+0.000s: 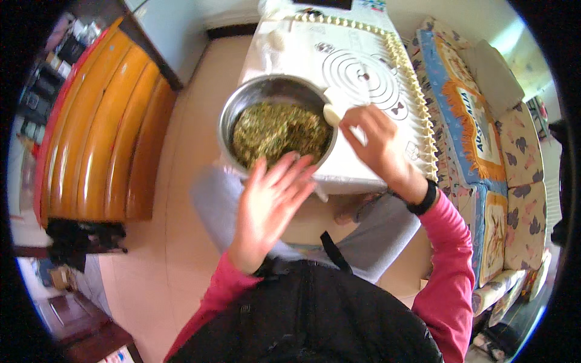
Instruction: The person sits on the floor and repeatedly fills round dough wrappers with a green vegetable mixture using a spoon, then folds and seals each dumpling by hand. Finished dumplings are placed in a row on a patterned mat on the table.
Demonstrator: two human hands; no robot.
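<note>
A big metal bowl [227, 124] sits on the near left corner of the white desk [351, 164]. Chopped green filling [260, 130] is in it. At the bowl's right rim is a small pale oval piece [331, 115]. The right hand [375, 139] is partly curled, its fingertips at this piece; I cannot tell if they pinch it. The left hand [273, 187] is open and blurry, with fingers spread over the bowl's near rim; I cannot tell if anything is under it. Right of the bowl are black rings [363, 76] and a row of dumplings [423, 115]. Further right of the bowl is a flowery sofa [525, 199].
</note>
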